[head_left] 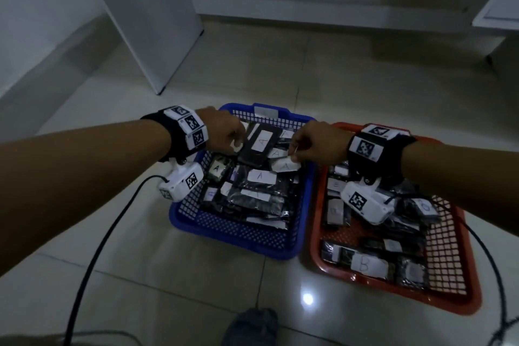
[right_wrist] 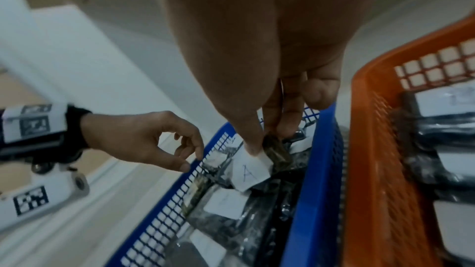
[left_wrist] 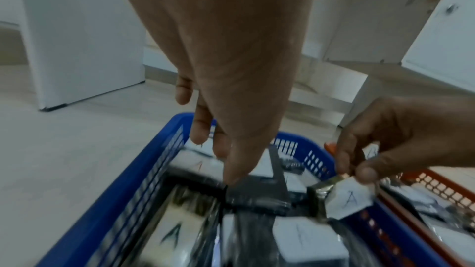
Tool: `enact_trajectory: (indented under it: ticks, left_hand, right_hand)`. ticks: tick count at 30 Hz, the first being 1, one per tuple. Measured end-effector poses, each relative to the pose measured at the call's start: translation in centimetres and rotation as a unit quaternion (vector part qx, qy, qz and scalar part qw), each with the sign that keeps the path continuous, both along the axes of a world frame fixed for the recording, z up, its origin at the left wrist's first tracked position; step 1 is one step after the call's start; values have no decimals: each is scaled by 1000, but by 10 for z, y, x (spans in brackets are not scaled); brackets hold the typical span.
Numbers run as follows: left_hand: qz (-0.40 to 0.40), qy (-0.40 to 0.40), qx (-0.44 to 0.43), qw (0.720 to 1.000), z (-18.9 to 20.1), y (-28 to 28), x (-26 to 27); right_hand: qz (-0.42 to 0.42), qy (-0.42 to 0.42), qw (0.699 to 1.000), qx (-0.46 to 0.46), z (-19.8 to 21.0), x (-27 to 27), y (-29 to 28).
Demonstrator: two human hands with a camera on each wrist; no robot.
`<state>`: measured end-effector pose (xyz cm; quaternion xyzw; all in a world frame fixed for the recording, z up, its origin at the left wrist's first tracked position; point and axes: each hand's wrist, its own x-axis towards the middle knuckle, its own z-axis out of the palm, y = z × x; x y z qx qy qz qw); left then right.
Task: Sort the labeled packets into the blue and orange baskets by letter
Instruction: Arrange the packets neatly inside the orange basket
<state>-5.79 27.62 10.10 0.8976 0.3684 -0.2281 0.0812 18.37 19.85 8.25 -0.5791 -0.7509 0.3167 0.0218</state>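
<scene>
Item: "A" packet [right_wrist: 250, 168], small foil pouch w/ white paper label, pinched at its top edge by right hand [head_left: 314, 143] thumb and fingertips, hanging just over the packet pile in blue basket [head_left: 306, 205]; orange basket [head_left: 466, 284] w/ "B" packets just beside, both on floor. Handling (est.): light, thin, crinkly and prob. slick film, label loose at corners, so grip on the pouch edge, not the paper. Left hand [head_left: 224, 132] grip: fingers loosely curled, holding nothing, thumb tip on a dark packet [left_wrist: 257, 194] at the basket's left side.
</scene>
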Motion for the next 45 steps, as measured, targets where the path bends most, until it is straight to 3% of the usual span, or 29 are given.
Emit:
enact_trajectory:
  ticks: [3,8,13,17,20,24,31,35,38,42,45]
  left_hand:
    - [2,8,-17,1000,-10,-5,-13]
    - [28,-22,-47,998,-19,-11,-29]
    - [-2,-41,-46,998,-29,-23,-30]
    - [-41,-103,-49,993,-37,-32,-20]
    - [-61,-140,-56,987,-44,-45,-8]
    - [-75,-110,-38,990,-55,-55,3]
    - [-76,-94,-23,992,-63,-55,6]
    - [-66,-84,-38,994,-60,-53,11]
    - [-55,-71,-37,995,-55,-52,16]
    - [-72,-47,17,996,-50,-52,20]
    - [-63,-19,35,997,-47,-49,17]
  right_hand:
    - [61,-19,998,-9,-1,-1,6]
    - [137,28,986,-89,8,8,18]
    - [178,-37,974,-138,-12,-5,16]
    - [147,-68,984,-74,-22,-10,15]
    - [115,-37,993,-4,-18,-9,7]
    - [123,-93,985,-81,-21,-10,-12]
    - [62,-89,994,3,-34,-15,-29]
    - [113,-226,962,101,-34,-7,-33]
    - [112,-268,954,71,-31,-9,-31]
    - [95,-259,960,51,-29,-16,-24]
    - [59,-187,980,31,-32,-12,-21]
